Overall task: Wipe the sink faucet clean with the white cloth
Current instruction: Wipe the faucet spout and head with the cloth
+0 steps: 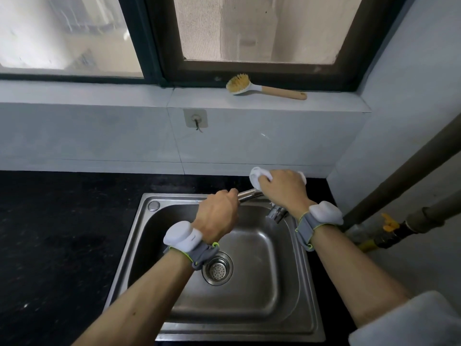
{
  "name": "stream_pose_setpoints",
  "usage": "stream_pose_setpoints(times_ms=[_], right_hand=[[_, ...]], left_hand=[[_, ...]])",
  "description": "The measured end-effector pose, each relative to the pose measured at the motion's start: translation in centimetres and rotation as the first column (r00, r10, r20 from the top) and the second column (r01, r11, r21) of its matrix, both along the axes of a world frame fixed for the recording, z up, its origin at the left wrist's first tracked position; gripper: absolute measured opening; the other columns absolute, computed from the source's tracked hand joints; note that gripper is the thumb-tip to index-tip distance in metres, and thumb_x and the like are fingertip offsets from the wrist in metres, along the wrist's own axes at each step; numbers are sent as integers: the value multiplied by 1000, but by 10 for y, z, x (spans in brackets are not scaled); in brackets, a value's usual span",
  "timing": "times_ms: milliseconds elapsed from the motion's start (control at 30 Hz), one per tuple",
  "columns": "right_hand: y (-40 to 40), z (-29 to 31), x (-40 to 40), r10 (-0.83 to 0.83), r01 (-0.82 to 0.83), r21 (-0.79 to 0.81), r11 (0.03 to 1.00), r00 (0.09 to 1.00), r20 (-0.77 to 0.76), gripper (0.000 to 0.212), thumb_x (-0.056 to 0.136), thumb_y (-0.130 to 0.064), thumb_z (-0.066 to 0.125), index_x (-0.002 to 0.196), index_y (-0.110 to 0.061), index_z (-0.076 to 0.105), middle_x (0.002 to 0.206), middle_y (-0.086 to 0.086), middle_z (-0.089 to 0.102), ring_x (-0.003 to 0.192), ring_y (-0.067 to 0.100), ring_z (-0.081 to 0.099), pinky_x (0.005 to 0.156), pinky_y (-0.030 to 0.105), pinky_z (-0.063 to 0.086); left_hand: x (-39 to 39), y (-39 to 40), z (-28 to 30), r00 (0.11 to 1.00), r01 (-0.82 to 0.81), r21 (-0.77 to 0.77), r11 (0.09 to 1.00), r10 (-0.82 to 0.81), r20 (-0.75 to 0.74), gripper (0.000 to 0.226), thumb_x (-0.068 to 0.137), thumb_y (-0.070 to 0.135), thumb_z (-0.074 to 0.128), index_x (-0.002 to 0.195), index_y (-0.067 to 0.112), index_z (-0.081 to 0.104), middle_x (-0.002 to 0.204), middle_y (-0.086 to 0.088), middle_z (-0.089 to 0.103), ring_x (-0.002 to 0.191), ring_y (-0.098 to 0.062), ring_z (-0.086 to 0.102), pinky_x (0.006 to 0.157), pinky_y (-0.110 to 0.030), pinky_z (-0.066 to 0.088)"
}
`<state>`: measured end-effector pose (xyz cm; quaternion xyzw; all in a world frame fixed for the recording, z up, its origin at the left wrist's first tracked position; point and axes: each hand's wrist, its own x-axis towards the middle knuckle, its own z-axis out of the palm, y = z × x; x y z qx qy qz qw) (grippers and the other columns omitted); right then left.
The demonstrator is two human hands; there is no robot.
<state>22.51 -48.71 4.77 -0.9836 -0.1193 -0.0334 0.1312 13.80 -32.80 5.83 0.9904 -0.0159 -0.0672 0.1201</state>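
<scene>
Head view shows the left hand (216, 216) with its grip clamped on the faucet (249, 194) spout, apparently steadying it over the sink (309, 283), while the right hand (283, 189), grip closed around the white cloth (257, 176), rubs its upper end.

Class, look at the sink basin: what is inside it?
Inside the sink, only a metal drain strainer shows; the left hand and forearm hide part of the basin floor.
</scene>
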Motion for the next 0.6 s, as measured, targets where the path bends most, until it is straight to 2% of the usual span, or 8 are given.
stream_pose_setpoints(times_ms=[133,233,400,500,567,600], right_hand=[[20,10,0,37,-45,-57,997,990,-134,44,89,-42,32,71,-12,59,94,16,70,86,34,58,71,34,33],[42,10,-7,64,-72,-40,997,983,-173,44,88,-43,34,62,-13,53,92,17,70,78,32,53,68,32,33],[53,10,-16,91,-96,-23,995,983,-159,44,92,-42,34,78,-11,62,100,18,70,91,35,59,71,33,32],[48,8,-23,137,-133,52,990,988,-76,53,93,-43,29,85,-11,70,93,14,73,91,34,62,76,36,37],[44,2,-32,184,-187,106,977,982,43,55,89,-44,22,79,-16,68,84,8,74,87,31,64,88,39,38],[41,-1,-35,206,-216,141,966,975,84,52,87,-43,21,73,-17,64,78,6,73,82,30,63,90,41,39]], left_hand=[[-1,0,2,1000,13,2,1000,-13,-3,25,97,22,47,119,9,51,114,-15,62,97,-40,63,70,-43,45],[-3,0,5,1000,21,16,1000,-21,-16,32,95,18,47,125,8,49,120,-16,62,102,-39,63,77,-43,49],[-4,2,6,999,-6,-23,1000,5,-44,44,97,16,44,138,2,37,119,-20,64,101,-39,64,83,-45,53],[2,3,11,997,-32,-68,997,27,-71,40,95,15,45,132,-1,41,118,-24,63,102,-43,62,82,-45,49],[4,4,16,995,-49,-67,997,42,-95,36,93,16,48,126,-1,47,119,-24,62,106,-43,60,85,-45,49],[5,4,17,993,-53,-68,996,46,-109,36,93,16,49,125,0,49,119,-24,62,107,-42,60,87,-45,50]])
